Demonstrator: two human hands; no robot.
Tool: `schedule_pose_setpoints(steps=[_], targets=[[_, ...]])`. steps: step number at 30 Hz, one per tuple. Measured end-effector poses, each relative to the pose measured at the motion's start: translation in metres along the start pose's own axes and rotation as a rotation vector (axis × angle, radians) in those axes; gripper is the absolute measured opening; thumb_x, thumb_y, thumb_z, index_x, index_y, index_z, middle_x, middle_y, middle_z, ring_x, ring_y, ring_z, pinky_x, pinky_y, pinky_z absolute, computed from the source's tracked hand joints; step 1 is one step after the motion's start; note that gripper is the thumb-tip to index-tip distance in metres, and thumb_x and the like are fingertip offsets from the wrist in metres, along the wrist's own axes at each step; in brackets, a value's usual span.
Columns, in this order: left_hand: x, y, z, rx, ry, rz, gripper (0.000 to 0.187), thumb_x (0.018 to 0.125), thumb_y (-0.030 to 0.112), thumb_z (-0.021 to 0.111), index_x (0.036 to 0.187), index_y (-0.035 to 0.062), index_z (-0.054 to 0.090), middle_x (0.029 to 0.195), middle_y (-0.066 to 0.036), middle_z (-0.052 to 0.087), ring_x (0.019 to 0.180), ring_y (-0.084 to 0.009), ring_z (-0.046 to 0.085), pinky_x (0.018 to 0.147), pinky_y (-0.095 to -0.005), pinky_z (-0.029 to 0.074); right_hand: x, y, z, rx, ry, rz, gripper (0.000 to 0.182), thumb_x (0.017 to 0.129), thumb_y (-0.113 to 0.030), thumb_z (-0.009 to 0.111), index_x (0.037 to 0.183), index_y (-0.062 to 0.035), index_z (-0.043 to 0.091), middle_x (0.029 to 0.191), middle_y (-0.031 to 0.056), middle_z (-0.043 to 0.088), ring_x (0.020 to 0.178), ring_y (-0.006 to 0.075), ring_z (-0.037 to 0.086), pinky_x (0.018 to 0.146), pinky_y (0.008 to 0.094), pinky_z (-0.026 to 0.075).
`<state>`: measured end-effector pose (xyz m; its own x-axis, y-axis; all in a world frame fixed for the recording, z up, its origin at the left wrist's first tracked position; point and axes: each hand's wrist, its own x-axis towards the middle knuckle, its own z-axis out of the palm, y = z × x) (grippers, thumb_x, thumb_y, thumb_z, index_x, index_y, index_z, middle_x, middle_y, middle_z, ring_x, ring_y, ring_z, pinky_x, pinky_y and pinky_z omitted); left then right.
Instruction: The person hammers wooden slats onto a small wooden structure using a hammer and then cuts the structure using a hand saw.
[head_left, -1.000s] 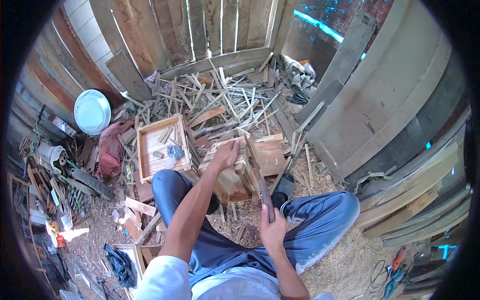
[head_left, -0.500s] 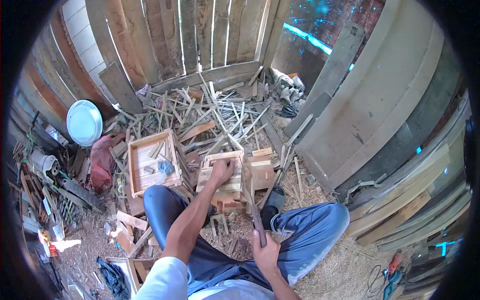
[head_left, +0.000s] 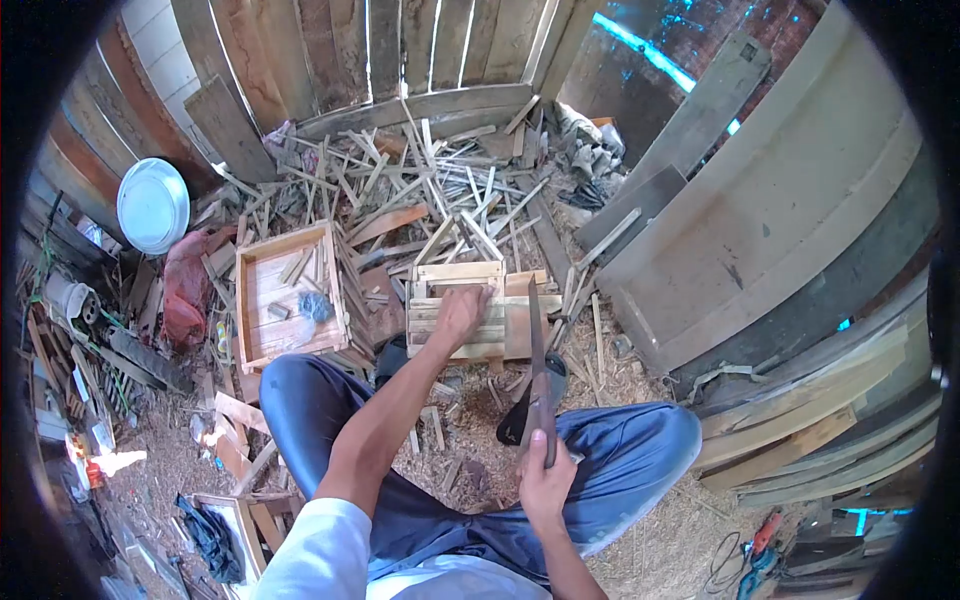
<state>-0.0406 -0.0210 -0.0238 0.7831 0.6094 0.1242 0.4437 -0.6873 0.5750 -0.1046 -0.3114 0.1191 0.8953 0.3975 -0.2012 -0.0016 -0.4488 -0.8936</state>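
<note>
Between my feet, a small slatted wooden box (head_left: 458, 335) stands on the ground. My left hand (head_left: 463, 314) rests on its top with the fingers curled over a slat near the opening. My right hand (head_left: 546, 478) is wrapped round the handle of a long machete-like blade (head_left: 537, 350), which points up and away from me, just right of the box. A flat wooden piece (head_left: 518, 330) lies against the box's right side, partly behind the blade.
A shallow wooden tray (head_left: 290, 297) with offcuts and blue string stands left. Scrap sticks (head_left: 400, 190) pile up ahead. A white basin (head_left: 153, 205) leans at the left wall, large boards (head_left: 750, 230) at the right. A tool with a red part (head_left: 767, 533) lies lower right.
The view has shifted slightly. The box has turned, its slatted top now facing me more squarely. The blade has moved up and stands more upright in my right hand. My left hand stays on the box.
</note>
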Motion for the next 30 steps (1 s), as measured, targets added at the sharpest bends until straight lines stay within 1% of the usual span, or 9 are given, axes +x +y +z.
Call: schedule_pose_setpoints(steps=[2, 4, 6, 10, 14, 16, 19, 24, 30], targets=[[-0.007, 0.003, 0.004, -0.015, -0.01, -0.004, 0.044, 0.103, 0.035, 0.044, 0.085, 0.0031, 0.067, 0.085, -0.024, 0.067, 0.076, -0.0418, 0.064, 0.076, -0.0511, 0.047, 0.011, -0.003, -0.001, -0.002, 0.007, -0.073, 0.039, 0.102, -0.03, 0.055, 0.075, -0.0013, 0.056, 0.052, -0.0001, 0.05, 0.045, 0.0084, 0.049, 0.043, 0.0277, 0.038], [-0.017, 0.002, 0.011, -0.06, -0.009, -0.034, 0.041, 0.103, 0.033, 0.043, 0.088, 0.0041, 0.068, 0.088, -0.022, 0.068, 0.08, -0.0397, 0.065, 0.08, -0.0491, 0.046, 0.023, -0.006, -0.005, -0.063, -0.015, -0.095, 0.039, 0.101, -0.031, 0.057, 0.074, -0.0022, 0.057, 0.052, -0.001, 0.049, 0.044, 0.0081, 0.047, 0.041, 0.028, 0.037], [-0.032, 0.006, 0.021, -0.023, 0.063, 0.034, 0.039, 0.103, 0.031, 0.043, 0.091, 0.0048, 0.068, 0.089, -0.021, 0.068, 0.082, -0.0375, 0.065, 0.081, -0.0478, 0.046, 0.03, -0.024, -0.006, -0.063, -0.115, 0.093, 0.037, 0.097, -0.033, 0.061, 0.087, 0.0026, 0.065, 0.061, 0.0155, 0.057, 0.053, 0.0237, 0.053, 0.056, 0.0392, 0.044], [-0.041, 0.025, 0.034, 0.153, 0.161, 0.086, 0.032, 0.101, 0.026, 0.044, 0.096, 0.0062, 0.068, 0.09, -0.015, 0.069, 0.087, -0.0314, 0.065, 0.084, -0.0451, 0.044, 0.032, -0.044, -0.001, -0.052, -0.134, 0.102, 0.038, 0.095, -0.033, 0.063, 0.081, 0.0019, 0.061, 0.059, 0.0141, 0.056, 0.053, 0.0228, 0.049, 0.057, 0.0395, 0.044], [-0.036, 0.027, 0.029, 0.177, 0.078, 0.004, 0.03, 0.101, 0.025, 0.045, 0.094, 0.0084, 0.068, 0.092, -0.014, 0.07, 0.087, -0.0301, 0.066, 0.082, -0.0447, 0.044, 0.038, -0.061, -0.009, -0.023, -0.151, 0.07, 0.039, 0.095, -0.035, 0.062, 0.082, 0.0017, 0.06, 0.059, 0.0133, 0.055, 0.054, 0.0226, 0.048, 0.056, 0.0395, 0.043], [-0.03, 0.022, 0.031, 0.182, 0.0, -0.048, 0.031, 0.101, 0.027, 0.044, 0.096, 0.009, 0.069, 0.092, -0.014, 0.071, 0.087, -0.0295, 0.067, 0.082, -0.044, 0.044, 0.056, -0.066, -0.01, -0.052, -0.146, 0.047, 0.044, 0.096, -0.039, 0.06, 0.081, 0.0019, 0.06, 0.059, 0.0143, 0.055, 0.053, 0.0254, 0.05, 0.056, 0.0412, 0.043], [-0.023, 0.019, 0.033, 0.161, 0.091, 0.007, 0.033, 0.101, 0.029, 0.043, 0.097, 0.0093, 0.069, 0.089, -0.014, 0.072, 0.086, -0.0295, 0.068, 0.081, -0.044, 0.045, 0.078, -0.084, -0.01, -0.178, -0.166, 0.018, 0.049, 0.098, -0.04, 0.058, 0.077, 0.0035, 0.06, 0.058, 0.0187, 0.055, 0.053, 0.0327, 0.053, 0.056, 0.0449, 0.042], [-0.023, 0.027, 0.028, 0.125, 0.027, -0.053, 0.035, 0.102, 0.03, 0.042, 0.093, 0.0092, 0.068, 0.084, -0.015, 0.07, 0.085, -0.0321, 0.067, 0.083, -0.0454, 0.044, 0.081, -0.122, -0.011, -0.277, -0.195, -0.025, 0.048, 0.097, -0.038, 0.058, 0.073, 0.0037, 0.059, 0.057, 0.0192, 0.054, 0.051, 0.0323, 0.052, 0.056, 0.0445, 0.042], [-0.025, 0.024, 0.029, 0.073, -0.002, -0.065, 0.034, 0.102, 0.029, 0.043, 0.095, 0.0085, 0.069, 0.085, -0.016, 0.07, 0.085, -0.0329, 0.066, 0.083, -0.0467, 0.044, 0.084, -0.138, -0.008, -0.35, -0.224, -0.054, 0.045, 0.097, -0.034, 0.058, 0.073, 0.0042, 0.06, 0.058, 0.0219, 0.056, 0.055, 0.0393, 0.057, 0.057, 0.0475, 0.042]])
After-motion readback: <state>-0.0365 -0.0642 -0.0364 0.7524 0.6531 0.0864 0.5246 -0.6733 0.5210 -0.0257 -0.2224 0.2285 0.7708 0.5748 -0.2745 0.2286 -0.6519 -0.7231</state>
